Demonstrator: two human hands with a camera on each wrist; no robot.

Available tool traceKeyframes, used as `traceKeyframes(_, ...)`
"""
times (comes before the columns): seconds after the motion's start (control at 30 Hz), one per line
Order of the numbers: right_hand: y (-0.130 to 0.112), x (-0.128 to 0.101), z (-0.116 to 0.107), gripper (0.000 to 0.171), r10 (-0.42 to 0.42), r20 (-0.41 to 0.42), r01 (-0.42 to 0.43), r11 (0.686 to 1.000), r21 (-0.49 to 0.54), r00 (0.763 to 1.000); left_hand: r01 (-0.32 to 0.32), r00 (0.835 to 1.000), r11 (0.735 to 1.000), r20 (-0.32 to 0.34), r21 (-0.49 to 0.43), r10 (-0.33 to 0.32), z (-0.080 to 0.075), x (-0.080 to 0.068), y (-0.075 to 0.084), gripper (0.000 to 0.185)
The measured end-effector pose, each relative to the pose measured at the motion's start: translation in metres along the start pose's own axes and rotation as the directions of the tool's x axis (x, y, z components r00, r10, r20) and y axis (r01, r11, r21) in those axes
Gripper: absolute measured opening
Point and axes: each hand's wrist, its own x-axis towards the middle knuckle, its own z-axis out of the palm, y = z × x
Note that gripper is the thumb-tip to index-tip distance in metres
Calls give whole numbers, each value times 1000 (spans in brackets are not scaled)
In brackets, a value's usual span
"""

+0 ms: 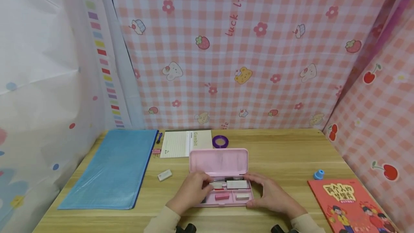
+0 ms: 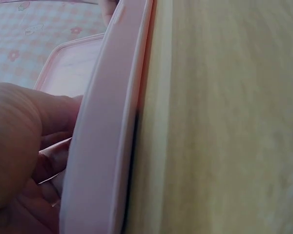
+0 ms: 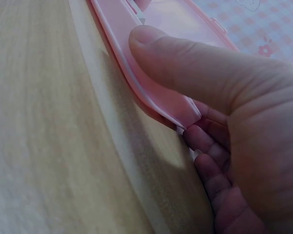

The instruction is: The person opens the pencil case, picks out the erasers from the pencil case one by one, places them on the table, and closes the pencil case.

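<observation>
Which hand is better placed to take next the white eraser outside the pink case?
Probably the left hand: the white eraser lies on its side of the pink case; the right hand holds the opposite end.

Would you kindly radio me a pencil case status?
Left hand over left side, right hand holding right end. Pink pencil case open. Purple tape roll behind, likely no obstacle.

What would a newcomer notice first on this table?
Likely the open pink pencil case, centred near the front of the wood-grain table, with the left hand over its left end and the right hand at its right end. Then the large blue folder at left and the red illustrated book at near right.
</observation>
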Motion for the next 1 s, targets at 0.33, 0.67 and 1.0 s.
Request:
traceKeyframes(0.33,-1,0,-1,85,4,6,-4,1000,-8,1000,17,1000,999,6,-39,-16,-2,2,2,8)
traceKeyframes(0.67,-1,0,-1,85,14,3,-14,1000,-8,1000,35,999,997,-9,-68,-35,-4,2,4,6)
traceKeyframes(1.0,-1,-1,-1,85,10,1,-10,1000,-11,1000,97,995,992,-24,-85,-99,-20,-7,4,8)
